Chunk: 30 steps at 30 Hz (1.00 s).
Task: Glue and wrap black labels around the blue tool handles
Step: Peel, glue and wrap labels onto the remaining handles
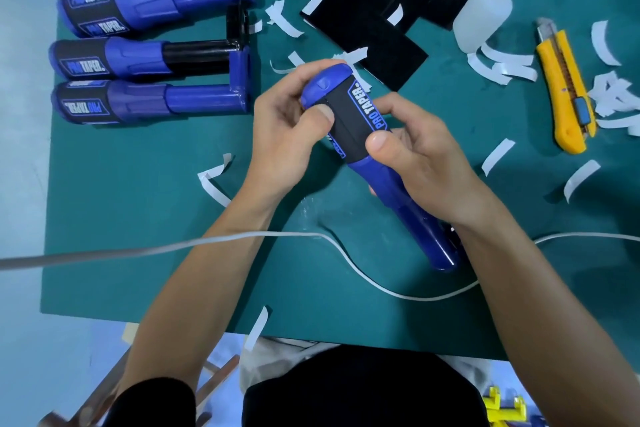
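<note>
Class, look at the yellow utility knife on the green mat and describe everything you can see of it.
The yellow plastic utility knife lies flat on the green cutting mat, to the right of both hands, untouched. Its body is long and slim, with a dark slider near the nearer end and a metal tip pointing away. White paper strips lie around it.

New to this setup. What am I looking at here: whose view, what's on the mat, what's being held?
One picture, from a camera worn on a person's head, looking down at bare hands; no machine. The left hand and right hand hold a blue tool handle, thumbs pressing its black label. On the green mat: three finished handles at far left, spare black label sheets, a glue bottle, a yellow utility knife, scattered white backing strips and a white cable.
</note>
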Motion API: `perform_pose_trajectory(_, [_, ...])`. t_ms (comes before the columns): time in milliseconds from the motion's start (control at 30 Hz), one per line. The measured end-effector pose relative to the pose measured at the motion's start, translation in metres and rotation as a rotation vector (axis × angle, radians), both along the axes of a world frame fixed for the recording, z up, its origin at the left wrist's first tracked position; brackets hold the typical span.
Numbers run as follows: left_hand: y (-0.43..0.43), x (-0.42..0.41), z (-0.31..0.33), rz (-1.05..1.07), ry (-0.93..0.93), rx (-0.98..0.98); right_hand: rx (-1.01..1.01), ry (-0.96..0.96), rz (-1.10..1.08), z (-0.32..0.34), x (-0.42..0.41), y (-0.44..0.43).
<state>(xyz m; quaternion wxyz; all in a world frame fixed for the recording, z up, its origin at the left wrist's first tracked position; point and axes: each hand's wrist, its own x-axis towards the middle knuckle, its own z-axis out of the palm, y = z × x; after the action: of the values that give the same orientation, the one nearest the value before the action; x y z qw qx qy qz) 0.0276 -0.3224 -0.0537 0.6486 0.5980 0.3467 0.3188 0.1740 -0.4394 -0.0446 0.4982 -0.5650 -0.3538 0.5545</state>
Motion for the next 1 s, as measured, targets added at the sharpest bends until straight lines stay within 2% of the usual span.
perform_pose_trajectory(100, [0.001, 0.000, 0.002, -0.023, 0.000, 0.056, 0.023, 0.015, 0.013, 0.001, 0.002, -0.001])
perform_pose_trajectory(300, [-0.004, 0.002, 0.009, 0.046, -0.008, -0.138, 0.022, -0.010, -0.032, -0.004, -0.005, 0.001])
perform_pose_trajectory(500, [-0.004, 0.003, 0.012, 0.056, 0.020, -0.193, 0.015, -0.028, -0.040, -0.005, -0.004, 0.001])
perform_pose_trajectory(633, [0.000, -0.002, 0.009, -0.032, -0.004, -0.134, 0.010, 0.010, -0.013, -0.002, 0.001, 0.002])
perform_pose_trajectory(800, [0.003, -0.009, 0.002, -0.210, 0.001, 0.061, 0.039, 0.081, 0.032, 0.006, 0.008, 0.000])
perform_pose_trajectory(1000, [0.005, -0.012, -0.003, -0.210, -0.075, 0.008, 0.042, 0.106, 0.051, 0.006, 0.008, -0.002])
